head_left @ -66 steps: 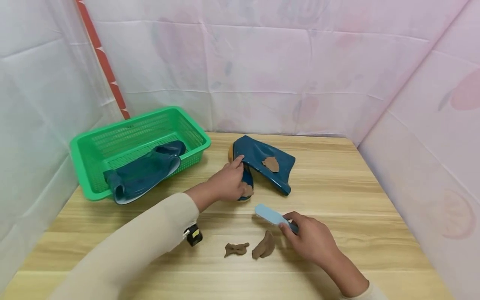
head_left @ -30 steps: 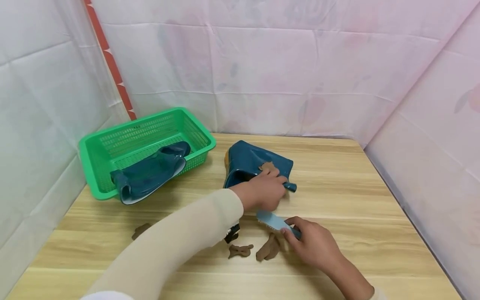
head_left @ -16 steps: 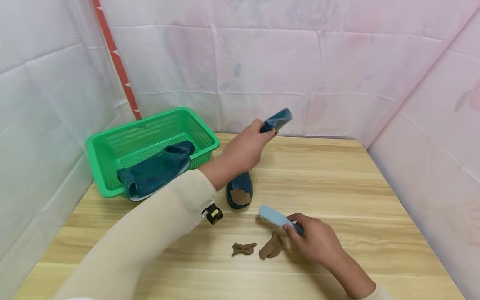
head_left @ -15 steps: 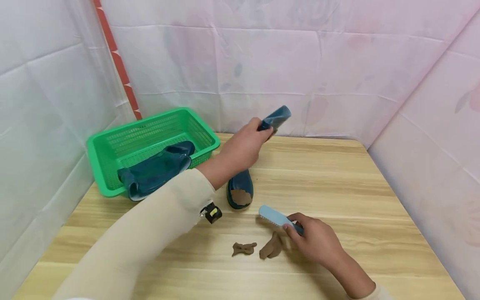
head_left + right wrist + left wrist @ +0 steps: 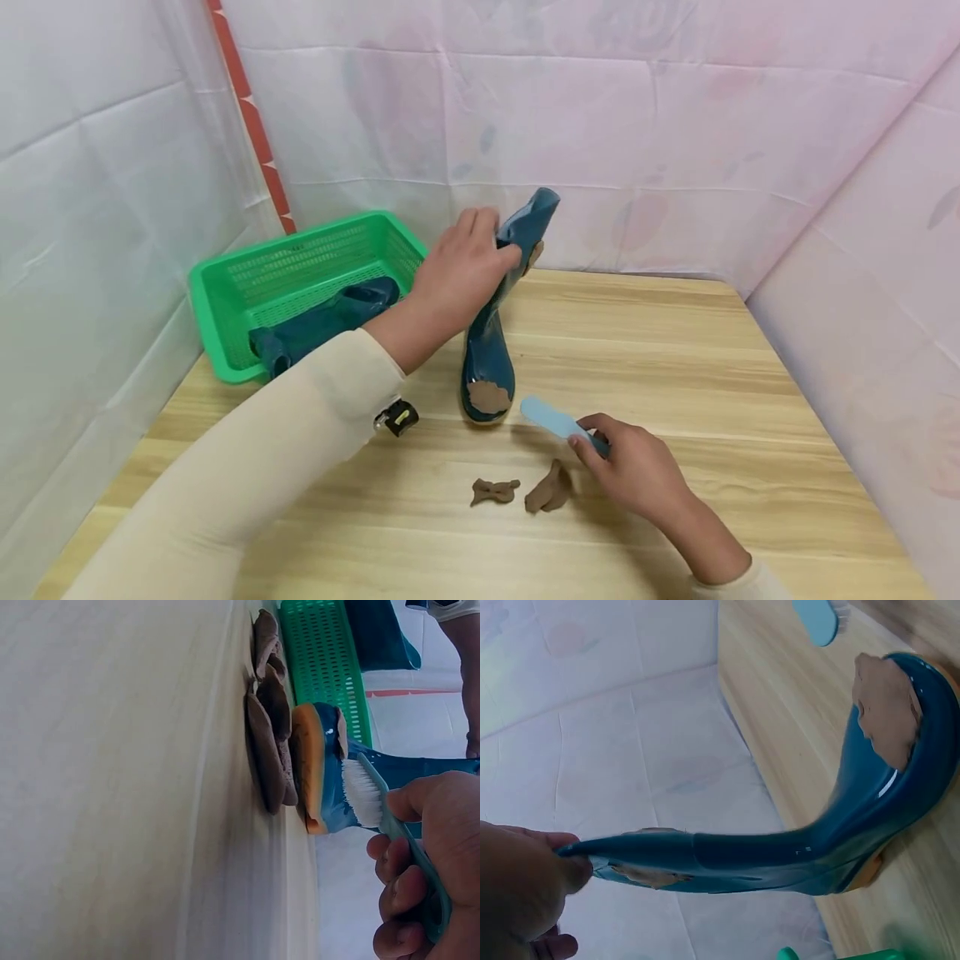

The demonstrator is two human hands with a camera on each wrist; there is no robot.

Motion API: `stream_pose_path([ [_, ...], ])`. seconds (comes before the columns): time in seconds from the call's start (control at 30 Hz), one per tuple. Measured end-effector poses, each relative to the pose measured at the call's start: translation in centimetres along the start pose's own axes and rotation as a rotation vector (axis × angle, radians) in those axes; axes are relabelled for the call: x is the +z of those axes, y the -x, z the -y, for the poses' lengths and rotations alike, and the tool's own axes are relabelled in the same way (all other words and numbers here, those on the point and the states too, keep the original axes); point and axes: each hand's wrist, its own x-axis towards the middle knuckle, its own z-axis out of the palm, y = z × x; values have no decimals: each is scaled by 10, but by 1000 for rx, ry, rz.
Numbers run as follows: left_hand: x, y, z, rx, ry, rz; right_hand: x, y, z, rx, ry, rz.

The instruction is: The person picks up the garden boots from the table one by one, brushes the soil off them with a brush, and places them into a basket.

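Observation:
A dark blue rubber boot point(image 5: 487, 350) stands on its sole on the table, its shaft raised and leaning back. My left hand point(image 5: 465, 267) pinches the rim of the shaft between thumb and fingers, as the left wrist view shows. Brown clay-like patches stick to the toe and the shaft; the toe patch point(image 5: 889, 712) is large. My right hand point(image 5: 637, 467) grips a light blue scrubbing brush point(image 5: 551, 418) by its handle, white bristles point(image 5: 361, 793) facing down, just right of the toe. Two loose brown clay pieces point(image 5: 495, 492) lie on the table in front of the boot.
At the back left stands a green plastic basket point(image 5: 217, 342) with a second blue boot point(image 5: 322, 321) lying in it over the near rim. Patterned white cloth walls point(image 5: 555, 108) enclose the wooden table point(image 5: 675, 358) at the back and sides.
The boot's shaft was folded down and lying over; my left hand has taken its rim and lifted it up. My right hand with the brush has hardly moved.

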Motion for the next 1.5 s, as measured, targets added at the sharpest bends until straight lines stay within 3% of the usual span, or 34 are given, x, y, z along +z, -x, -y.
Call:
stream_pose_path([
  [0.17, -1, -3, 4, 82, -66, 6, -5, -5, -1, -25, -17, -23],
  [0.33, -4, -7, 4, 126, -43, 9, -10, -14, 2, -24, -48, -37],
  [0.63, -2, -8, 7, 74, -41, -3, -3, -56, 20, -5, -74, 19],
  [0.8, 5, -5, 6, 54, -66, -50, 6, -71, 29, -23, -65, 35],
  [1.07, 13, -2, 4, 83, -52, -176, 10, -72, 35, -9, -49, 77],
  [1.5, 21, -3, 4, 86, -2, -202, 9, -62, 43, -61, -39, 127],
])
